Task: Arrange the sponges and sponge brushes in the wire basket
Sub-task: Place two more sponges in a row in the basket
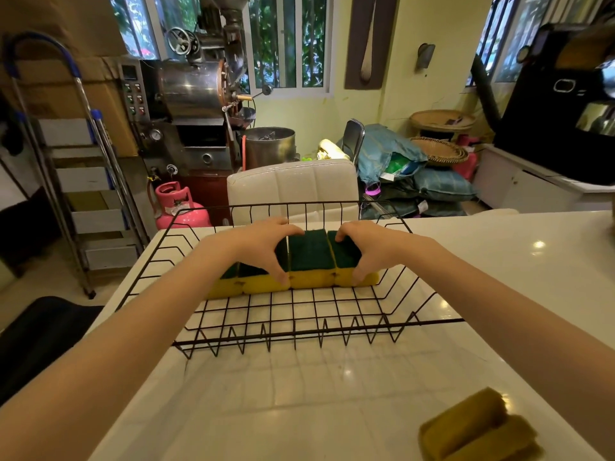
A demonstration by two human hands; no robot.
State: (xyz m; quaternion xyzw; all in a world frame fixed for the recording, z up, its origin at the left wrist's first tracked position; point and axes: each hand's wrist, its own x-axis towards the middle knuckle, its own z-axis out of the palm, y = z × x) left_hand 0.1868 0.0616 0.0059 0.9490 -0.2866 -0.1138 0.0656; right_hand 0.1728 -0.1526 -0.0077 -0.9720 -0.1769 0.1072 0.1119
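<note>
A row of yellow sponges with dark green scouring tops (311, 261) lies inside the black wire basket (299, 331), toward its far side. Left hand (263, 242) and right hand (372, 244) each grip a sponge, fingers curled. Two loose olive-yellow sponges (479, 430) lie on the white surface (299, 410), nearer than the basket.

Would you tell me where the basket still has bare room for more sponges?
The basket's near half, between the sponge row and the front rim, is bare. The far half is crowded by sponges and both hands.
</note>
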